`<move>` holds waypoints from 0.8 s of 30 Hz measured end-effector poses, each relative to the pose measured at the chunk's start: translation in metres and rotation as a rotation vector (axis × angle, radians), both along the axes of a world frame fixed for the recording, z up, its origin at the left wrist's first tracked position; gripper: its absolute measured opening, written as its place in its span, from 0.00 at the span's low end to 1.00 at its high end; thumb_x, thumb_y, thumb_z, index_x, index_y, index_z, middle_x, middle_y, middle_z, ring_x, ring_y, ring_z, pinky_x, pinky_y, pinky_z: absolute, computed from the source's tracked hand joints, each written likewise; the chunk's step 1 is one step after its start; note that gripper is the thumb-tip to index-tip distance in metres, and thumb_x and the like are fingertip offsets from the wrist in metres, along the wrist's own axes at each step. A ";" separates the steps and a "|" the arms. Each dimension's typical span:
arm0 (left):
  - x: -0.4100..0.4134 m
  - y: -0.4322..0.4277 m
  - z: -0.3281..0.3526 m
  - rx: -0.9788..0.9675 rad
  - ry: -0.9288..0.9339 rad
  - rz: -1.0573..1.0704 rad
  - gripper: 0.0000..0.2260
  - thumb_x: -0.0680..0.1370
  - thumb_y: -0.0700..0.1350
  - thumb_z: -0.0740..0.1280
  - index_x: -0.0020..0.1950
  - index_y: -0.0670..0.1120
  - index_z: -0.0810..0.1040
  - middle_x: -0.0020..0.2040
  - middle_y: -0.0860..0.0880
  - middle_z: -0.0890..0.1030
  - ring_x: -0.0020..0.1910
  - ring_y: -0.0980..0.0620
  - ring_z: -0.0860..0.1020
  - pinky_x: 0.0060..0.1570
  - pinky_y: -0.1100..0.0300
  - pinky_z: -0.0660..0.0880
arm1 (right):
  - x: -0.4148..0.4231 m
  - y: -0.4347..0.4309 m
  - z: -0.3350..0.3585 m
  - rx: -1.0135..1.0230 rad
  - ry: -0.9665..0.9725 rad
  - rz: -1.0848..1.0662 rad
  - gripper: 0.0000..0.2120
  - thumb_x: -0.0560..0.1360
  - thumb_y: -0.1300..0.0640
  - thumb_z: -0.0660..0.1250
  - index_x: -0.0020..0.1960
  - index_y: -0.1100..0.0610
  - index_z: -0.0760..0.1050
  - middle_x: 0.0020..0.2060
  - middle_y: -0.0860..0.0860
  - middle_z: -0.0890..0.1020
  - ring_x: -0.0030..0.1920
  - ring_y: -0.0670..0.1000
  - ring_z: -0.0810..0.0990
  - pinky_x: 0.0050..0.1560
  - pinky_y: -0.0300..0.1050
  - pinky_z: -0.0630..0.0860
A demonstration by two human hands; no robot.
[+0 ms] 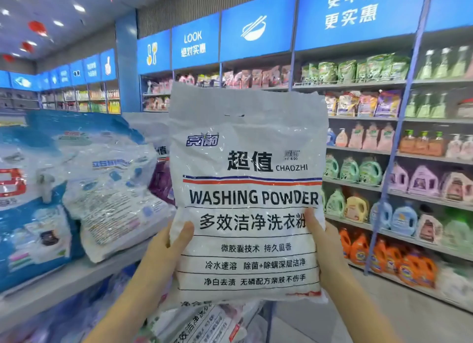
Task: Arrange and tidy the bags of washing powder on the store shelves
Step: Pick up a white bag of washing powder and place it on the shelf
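Washing powder bag [248, 194] is being pinched by left hand [166, 243] and right hand [320, 235] beside the shelf [64, 278]; a gap there is probably being sought.

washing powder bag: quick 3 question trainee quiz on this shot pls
1. True or false: only one hand holds the bag.
2. Which English words are printed on the bag? A) WASHING POWDER B) DISH SOAP C) SOFT RINSE
3. Fill in: the left hand has its ___ on the bag's front.

Key: 1 false, the right hand grips it too. 2 A. 3 thumb.
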State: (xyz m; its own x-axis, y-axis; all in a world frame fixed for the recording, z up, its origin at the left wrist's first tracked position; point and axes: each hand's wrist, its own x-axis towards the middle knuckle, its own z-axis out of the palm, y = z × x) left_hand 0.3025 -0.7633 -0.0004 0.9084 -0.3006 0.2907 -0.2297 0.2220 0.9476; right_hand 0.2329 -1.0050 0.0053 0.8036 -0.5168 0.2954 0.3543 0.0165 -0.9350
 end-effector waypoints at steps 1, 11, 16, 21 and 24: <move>0.011 -0.015 -0.002 0.013 -0.001 -0.017 0.35 0.54 0.71 0.70 0.51 0.49 0.79 0.45 0.51 0.86 0.44 0.52 0.84 0.35 0.63 0.77 | 0.013 -0.015 -0.002 0.008 0.021 -0.010 0.37 0.59 0.31 0.71 0.59 0.55 0.77 0.49 0.53 0.85 0.48 0.55 0.84 0.53 0.57 0.78; 0.133 -0.135 0.006 0.030 -0.070 0.070 0.18 0.71 0.62 0.61 0.46 0.50 0.82 0.42 0.56 0.85 0.43 0.59 0.82 0.40 0.67 0.75 | 0.152 -0.137 0.014 -0.029 0.038 0.042 0.35 0.57 0.31 0.71 0.53 0.55 0.79 0.45 0.54 0.86 0.45 0.56 0.85 0.49 0.55 0.78; 0.183 -0.177 0.020 0.028 -0.056 0.100 0.25 0.64 0.67 0.62 0.47 0.50 0.82 0.46 0.52 0.85 0.49 0.51 0.82 0.56 0.49 0.76 | 0.224 -0.191 0.014 0.022 0.032 0.085 0.43 0.56 0.29 0.71 0.63 0.53 0.75 0.50 0.55 0.84 0.49 0.58 0.84 0.51 0.60 0.79; 0.222 -0.221 0.027 -0.008 -0.103 0.153 0.05 0.77 0.50 0.61 0.44 0.53 0.77 0.35 0.66 0.81 0.35 0.70 0.78 0.39 0.73 0.73 | 0.295 -0.233 0.028 0.091 -0.055 0.174 0.30 0.62 0.34 0.70 0.56 0.53 0.78 0.45 0.53 0.86 0.41 0.53 0.85 0.43 0.50 0.79; 0.248 -0.250 0.037 -0.081 -0.159 0.276 0.01 0.78 0.48 0.66 0.47 0.52 0.77 0.38 0.63 0.83 0.39 0.67 0.80 0.39 0.74 0.72 | 0.347 -0.262 0.044 0.133 -0.079 0.215 0.07 0.78 0.49 0.59 0.45 0.49 0.74 0.29 0.45 0.84 0.29 0.44 0.82 0.36 0.45 0.78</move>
State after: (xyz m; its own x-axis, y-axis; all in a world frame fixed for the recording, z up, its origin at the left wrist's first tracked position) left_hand 0.5503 -1.0136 0.0363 0.8936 -0.0197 0.4485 -0.4355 0.2040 0.8768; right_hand 0.5799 -1.2674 0.0491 0.8763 -0.3752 0.3022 0.4010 0.2203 -0.8892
